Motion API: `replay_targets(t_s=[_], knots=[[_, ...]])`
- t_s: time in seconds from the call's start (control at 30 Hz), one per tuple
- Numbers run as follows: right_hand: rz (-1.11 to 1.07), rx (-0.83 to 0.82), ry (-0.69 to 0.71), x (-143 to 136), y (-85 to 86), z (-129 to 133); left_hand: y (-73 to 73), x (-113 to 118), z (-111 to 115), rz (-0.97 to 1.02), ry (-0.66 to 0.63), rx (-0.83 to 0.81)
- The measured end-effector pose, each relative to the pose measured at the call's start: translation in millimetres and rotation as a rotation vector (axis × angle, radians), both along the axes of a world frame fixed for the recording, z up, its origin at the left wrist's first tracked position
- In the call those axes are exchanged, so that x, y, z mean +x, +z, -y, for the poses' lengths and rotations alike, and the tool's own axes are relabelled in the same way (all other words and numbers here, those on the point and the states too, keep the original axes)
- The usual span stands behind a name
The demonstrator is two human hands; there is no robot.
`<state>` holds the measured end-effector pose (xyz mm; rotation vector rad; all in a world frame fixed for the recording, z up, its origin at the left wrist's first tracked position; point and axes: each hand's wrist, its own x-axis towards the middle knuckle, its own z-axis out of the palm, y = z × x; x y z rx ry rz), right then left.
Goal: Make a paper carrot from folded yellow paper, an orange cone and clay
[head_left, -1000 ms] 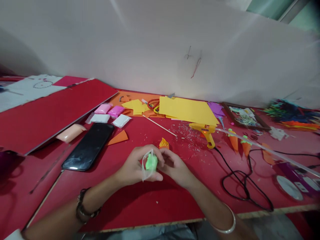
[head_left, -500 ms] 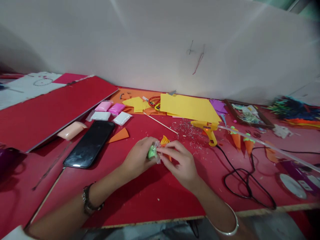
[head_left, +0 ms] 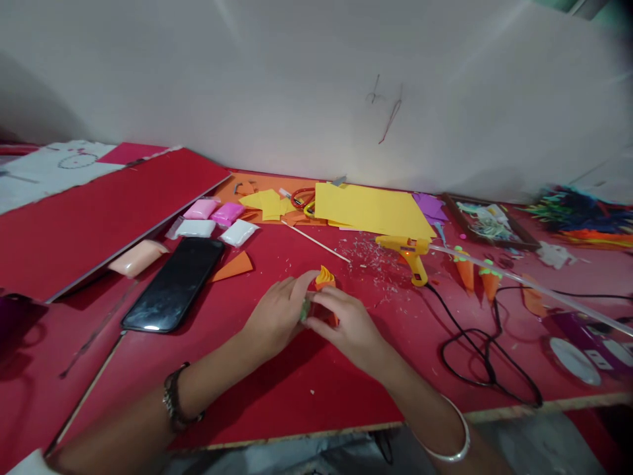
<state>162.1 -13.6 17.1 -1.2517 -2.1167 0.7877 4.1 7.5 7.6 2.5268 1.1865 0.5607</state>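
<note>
A small clear packet of green clay (head_left: 305, 309) sits between my two hands, mostly covered by fingers. My left hand (head_left: 277, 315) is closed round its left side. The fingertips of my right hand (head_left: 352, 324) pinch at its right end. Just behind my right fingers stands a small orange paper cone topped with a yellow swirl (head_left: 325, 276); its lower part is hidden by that hand. To the left lie an orange paper wedge (head_left: 235, 266) and a black phone (head_left: 175, 284).
A yellow glue gun (head_left: 406, 249) with a looped black cord (head_left: 487, 343) is at right, near two orange cones (head_left: 463, 270). Yellow sheets (head_left: 373, 210), scissors (head_left: 302, 198), a thin stick (head_left: 316, 241) and several clay packets (head_left: 200, 228) lie behind. A red board (head_left: 119, 198) leans at left.
My right hand has moved left, closer to my left hand, and the fingers now cover more of the green packet. The view has shifted slightly.
</note>
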Motion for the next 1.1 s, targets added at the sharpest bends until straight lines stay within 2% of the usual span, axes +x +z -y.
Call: replay_targets(t_s=[0.17,0.3,0.47,0.67,0.8,0.97,1.03,1.1], knots=[[0.031,-0.033,-0.026,-3.3,-5.8,2.6,-4.1,-0.2,2.2,-0.129,0.002,0.102],[0.060,-0.047,-0.023,-8.5,-8.5,4.3,-1.0,-0.9,5.2,-0.176,-0.018,0.182],[0.053,-0.022,-0.028,-13.1,-10.3,3.8,1.1,0.8,6.3,-0.210,-0.046,0.188],[-0.163,-0.122,0.042,-12.1,-11.1,4.0,-7.7,1.8,6.7,-0.160,-0.039,0.233],[-0.302,-0.277,0.089,-11.6,-9.9,4.1,-7.3,1.3,8.8,-0.088,-0.029,0.383],[-0.478,-0.474,0.136,-8.1,-4.9,3.9,-5.2,1.7,6.5,-0.129,-0.012,0.538],[-0.576,-0.505,0.173,-3.9,-0.9,4.5,-5.4,-0.5,0.9,-0.158,0.003,0.527],[-0.723,-0.557,0.234,1.9,3.7,5.6,-5.1,-5.3,-7.6,-0.205,0.041,0.446]])
